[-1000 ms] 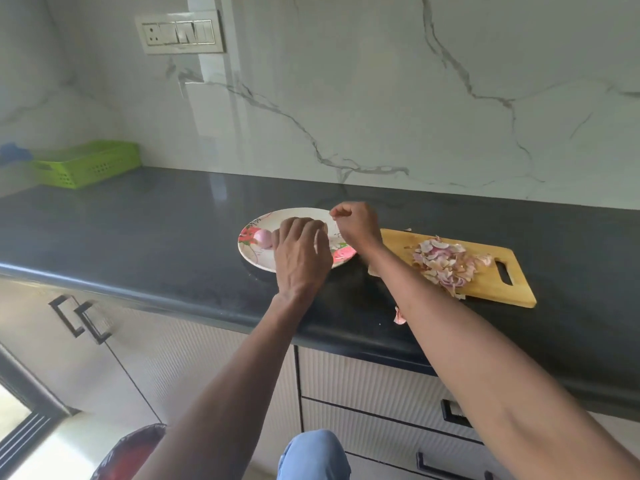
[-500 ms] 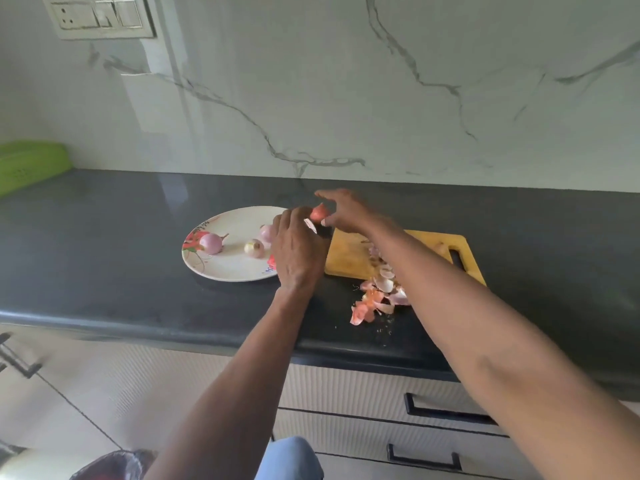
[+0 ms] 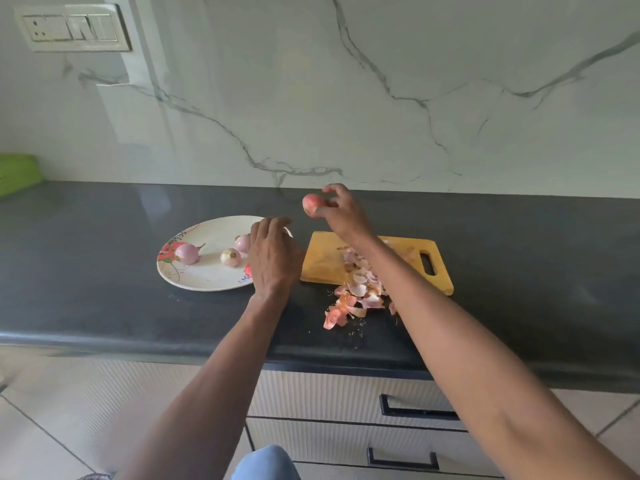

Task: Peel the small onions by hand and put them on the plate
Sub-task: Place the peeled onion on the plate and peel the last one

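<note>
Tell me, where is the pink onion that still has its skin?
In the head view, the pink unpeeled onion is pinched in the right hand, above the dark countertop behind the yellow wooden cutting board.

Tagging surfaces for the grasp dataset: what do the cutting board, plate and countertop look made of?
Cutting board: looks like wood or bamboo, matte yellow-tan with faint grain and a cut-out handle slot.
Plate: white and glossy with a printed floral rim; ceramic or melamine, cannot tell which.
Countertop: dark polished stone, likely granite, since it mirrors the marbled wall.
</note>
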